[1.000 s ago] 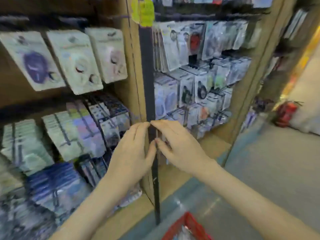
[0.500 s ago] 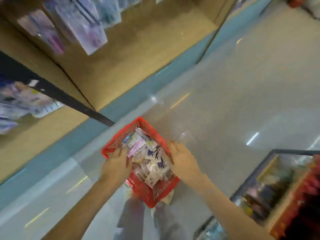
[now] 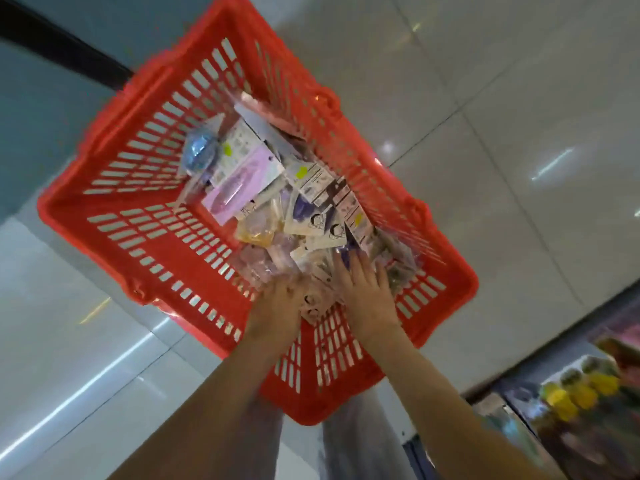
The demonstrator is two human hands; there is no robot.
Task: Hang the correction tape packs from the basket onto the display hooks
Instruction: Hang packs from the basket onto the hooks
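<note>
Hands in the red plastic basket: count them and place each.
2. The left hand is at the near end of the red slatted plastic basket, on the pile of wrapped packs; the right hand lies right of it, spread open.

On floor (image 3: 519, 98): basket (image 3: 114, 220). Inside basket: correction tape packs (image 3: 277, 188), piled. At near end of pile: left hand (image 3: 280, 306) beside right hand (image 3: 367, 299).

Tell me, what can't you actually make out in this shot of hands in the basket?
Head view:
- left hand: motion blur smears its fingers, so a grip cannot be told.
- packs in the red basket: print too small and blurred to read.
- packs under the right hand: covered by it.
- display hooks: outside the frame.
- shelf goods: blurred, cut off by the right edge.
</note>
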